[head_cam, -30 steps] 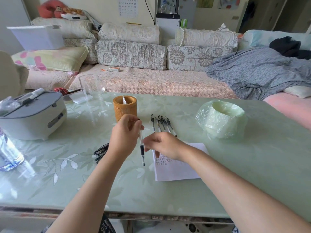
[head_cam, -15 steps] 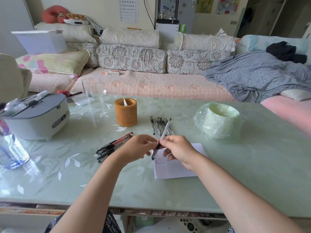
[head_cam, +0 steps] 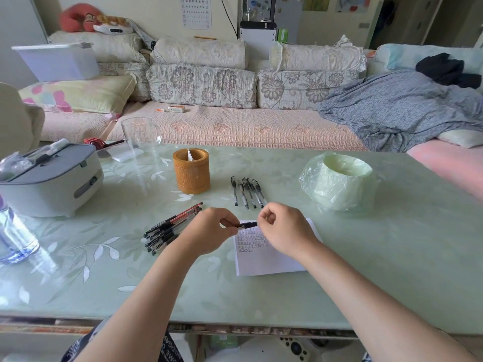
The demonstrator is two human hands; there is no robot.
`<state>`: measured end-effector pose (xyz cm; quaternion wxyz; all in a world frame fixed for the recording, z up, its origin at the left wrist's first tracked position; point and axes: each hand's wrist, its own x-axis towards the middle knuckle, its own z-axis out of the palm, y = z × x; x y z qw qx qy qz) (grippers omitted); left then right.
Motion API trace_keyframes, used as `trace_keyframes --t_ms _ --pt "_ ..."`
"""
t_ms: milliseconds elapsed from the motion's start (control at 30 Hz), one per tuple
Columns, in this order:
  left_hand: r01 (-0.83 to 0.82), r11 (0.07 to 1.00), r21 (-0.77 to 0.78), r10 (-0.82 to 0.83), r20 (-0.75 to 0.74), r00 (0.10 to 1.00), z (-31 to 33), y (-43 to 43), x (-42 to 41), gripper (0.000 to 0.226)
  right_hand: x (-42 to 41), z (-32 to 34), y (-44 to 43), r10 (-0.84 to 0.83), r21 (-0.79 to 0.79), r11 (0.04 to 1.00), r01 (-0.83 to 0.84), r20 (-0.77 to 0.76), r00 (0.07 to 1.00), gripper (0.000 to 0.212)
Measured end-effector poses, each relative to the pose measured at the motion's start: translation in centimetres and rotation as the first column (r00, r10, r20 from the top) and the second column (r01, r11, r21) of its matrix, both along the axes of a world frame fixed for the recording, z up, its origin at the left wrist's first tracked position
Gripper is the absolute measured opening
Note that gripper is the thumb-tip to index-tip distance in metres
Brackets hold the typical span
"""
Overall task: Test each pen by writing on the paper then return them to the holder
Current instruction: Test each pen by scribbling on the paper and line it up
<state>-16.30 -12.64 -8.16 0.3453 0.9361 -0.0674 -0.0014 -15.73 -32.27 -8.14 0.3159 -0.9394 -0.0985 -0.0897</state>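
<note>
Turning the pen (head_cam: 247, 225) flat, my left hand (head_cam: 209, 231) and right hand (head_cam: 285, 228) pinch its ends, maybe to uncap it.

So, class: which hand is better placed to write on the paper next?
Probably the right. The right hand is over the paper, pinching one end of the pen; the left hand holds the other end, beside the sheet's left edge.

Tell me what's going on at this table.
A person holds one black pen between both hands, the left hand and right hand each pinching an end, just above the paper, which already carries rows of writing. A row of pens lies beyond the paper, a pile of pens lies to its left, and the holder stands farther back.
</note>
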Motion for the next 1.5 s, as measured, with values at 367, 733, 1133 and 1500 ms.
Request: trace_keyframes --t_ms 367,733,1133,1500 --pt "0.091 0.993 -0.075 -0.071 0.239 0.968 0.0 -1.2 0.1 0.018 0.6 0.1 -0.7 0.298 0.019 0.954 -0.299 -0.184 0.937 0.014" --pt "0.106 0.981 -0.165 -0.090 0.105 0.990 -0.6 -2.0 0.3 0.004 1.0 0.1 -1.2 0.262 -0.202 0.936 -0.289 -0.151 0.953 0.022" --pt "0.073 0.979 -0.191 -0.067 0.041 0.997 -0.8 -1.6 1.0 0.007 0.8 0.4 -0.7 0.257 -0.332 0.906 -0.263 -0.063 0.964 0.025" --pt "-0.009 0.987 0.160 -0.008 0.111 0.994 -1.3 0.1 1.8 0.008 1.7 -1.3 -2.0 0.283 0.017 0.957 -0.289 -0.260 0.923 0.039"
